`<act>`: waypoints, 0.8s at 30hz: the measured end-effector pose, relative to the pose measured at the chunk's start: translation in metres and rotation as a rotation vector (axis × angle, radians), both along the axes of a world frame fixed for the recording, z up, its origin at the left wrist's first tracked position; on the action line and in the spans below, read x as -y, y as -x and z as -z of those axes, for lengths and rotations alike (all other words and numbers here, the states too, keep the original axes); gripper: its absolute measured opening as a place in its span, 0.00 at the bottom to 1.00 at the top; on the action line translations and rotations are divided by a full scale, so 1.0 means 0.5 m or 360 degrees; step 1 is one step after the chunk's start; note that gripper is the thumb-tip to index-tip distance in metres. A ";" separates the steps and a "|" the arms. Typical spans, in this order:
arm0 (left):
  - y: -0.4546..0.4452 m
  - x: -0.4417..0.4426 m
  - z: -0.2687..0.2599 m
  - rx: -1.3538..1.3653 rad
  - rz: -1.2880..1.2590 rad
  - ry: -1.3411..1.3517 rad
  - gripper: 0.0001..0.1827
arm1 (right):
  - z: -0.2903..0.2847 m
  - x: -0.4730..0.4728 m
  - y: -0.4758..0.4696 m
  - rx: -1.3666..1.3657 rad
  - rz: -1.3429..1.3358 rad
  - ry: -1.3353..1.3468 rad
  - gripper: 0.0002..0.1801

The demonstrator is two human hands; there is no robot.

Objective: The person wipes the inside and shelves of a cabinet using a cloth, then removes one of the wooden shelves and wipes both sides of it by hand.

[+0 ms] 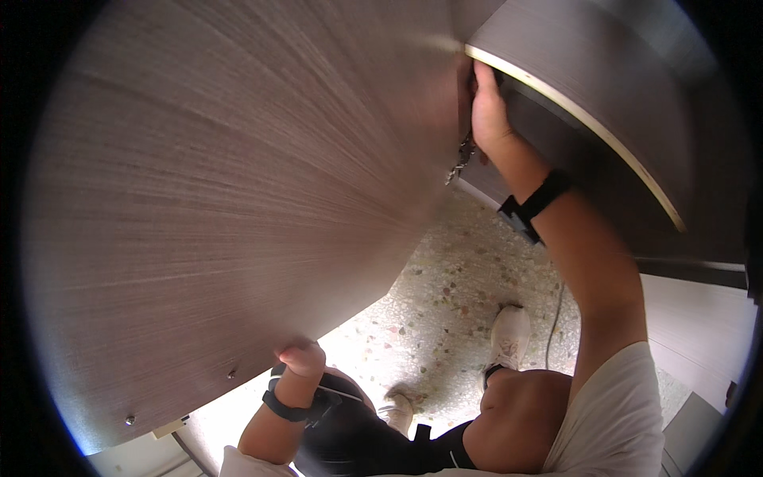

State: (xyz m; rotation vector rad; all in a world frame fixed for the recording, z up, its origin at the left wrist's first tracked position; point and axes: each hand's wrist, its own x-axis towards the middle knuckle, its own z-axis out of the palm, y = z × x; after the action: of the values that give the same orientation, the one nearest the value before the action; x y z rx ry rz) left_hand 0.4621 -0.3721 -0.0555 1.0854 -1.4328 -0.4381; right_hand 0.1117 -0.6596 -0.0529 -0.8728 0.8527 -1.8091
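A large wood-grain panel (238, 197), perhaps a cabinet door, fills the left and middle of the view. At its lower edge my left hand (303, 359) grips the panel, with the fingertips out of sight behind it. Two small metal fittings (231, 374) sit near that same edge. My right hand (490, 110) reaches into the gap between the panel's far edge and a dark cabinet, under a shelf or board with a pale edge (581, 113). Its fingers are mostly hidden, so what they touch cannot be told. Just below it is a metal hinge or chain-like part (459, 161).
Speckled terrazzo floor (441, 298) shows between the panel and my legs, with my shoes (511, 334) on it. A thin cable (555, 328) runs along the floor beside my leg. White drawer-like fronts (697, 322) stand at the right.
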 end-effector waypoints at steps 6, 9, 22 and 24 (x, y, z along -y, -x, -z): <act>0.010 -0.020 -0.025 -0.0104 0.0062 -0.0264 0.33 | 0.060 0.092 0.061 0.0130 0.0284 -0.0359 0.30; 0.008 -0.059 -0.051 0.0075 -0.0050 -0.0614 0.32 | 0.085 0.155 0.140 0.0145 0.0464 -0.0546 0.28; -0.028 -0.055 0.019 -0.0596 0.0287 -0.0852 0.26 | 0.176 0.248 0.220 0.0261 0.0613 -0.0754 0.21; -0.030 -0.076 0.056 -0.0658 0.0054 -0.1013 0.22 | 0.178 0.230 0.204 0.0288 0.0561 -0.0762 0.20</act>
State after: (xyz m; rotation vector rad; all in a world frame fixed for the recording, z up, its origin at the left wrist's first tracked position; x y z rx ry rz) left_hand 0.4771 -0.3341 -0.0833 1.3669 -0.9575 -1.1250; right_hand 0.0099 -0.7746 -0.1419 -0.2589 1.3092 -1.8252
